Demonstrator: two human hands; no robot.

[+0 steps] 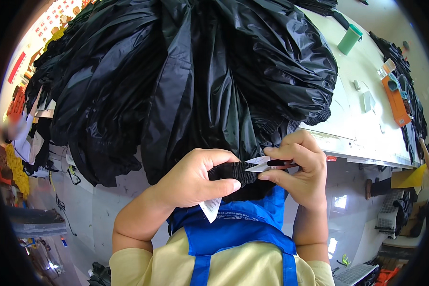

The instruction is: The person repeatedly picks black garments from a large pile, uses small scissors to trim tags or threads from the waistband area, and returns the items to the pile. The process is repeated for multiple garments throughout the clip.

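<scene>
A large heap of shiny black garments (195, 81) spreads over the table and hangs down in front of me. My left hand (200, 176) grips a gathered elastic edge (240, 171) of a black garment, thumb on top. Below that hand dangles a white label (211, 209). My right hand (298, 164) holds a small pair of thread snips (267, 164) with black grips. Their pointed metal blades are apart and lie against the elastic edge, pointing left.
On the white table (329, 105) at the right stand a green cylinder (350, 39) and an orange box (395, 102). Another person (410, 178) in yellow is at the far right, a second (23, 133), blurred, at the far left. A wire basket (391, 212) sits on the floor.
</scene>
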